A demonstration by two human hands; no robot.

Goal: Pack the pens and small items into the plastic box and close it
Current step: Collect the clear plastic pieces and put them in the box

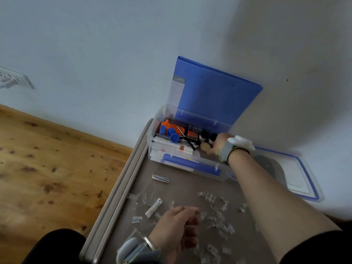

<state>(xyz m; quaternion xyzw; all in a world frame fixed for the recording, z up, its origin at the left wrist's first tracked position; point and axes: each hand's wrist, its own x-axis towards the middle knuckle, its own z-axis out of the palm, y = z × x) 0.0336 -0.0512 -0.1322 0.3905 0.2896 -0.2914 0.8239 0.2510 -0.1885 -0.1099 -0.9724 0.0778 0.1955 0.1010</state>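
Inside one plastic box (154, 121) stand two black bottles (204, 134).

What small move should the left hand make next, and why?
Probably pinch up some clear pieces beside the left hand: many lie scattered on the table, while the plastic box is open and the right hand reaches inside it.

Just beyond the right hand (219, 143), a blue folder (215, 92) leans tilted against the pale wall (114, 54). Far to that hand's left, a white socket (13, 79) sits on the wall above a knotty wooden floor (47, 159). Below the hand and nearer the camera spreads the brown table (181, 187) with its raised grey rim.
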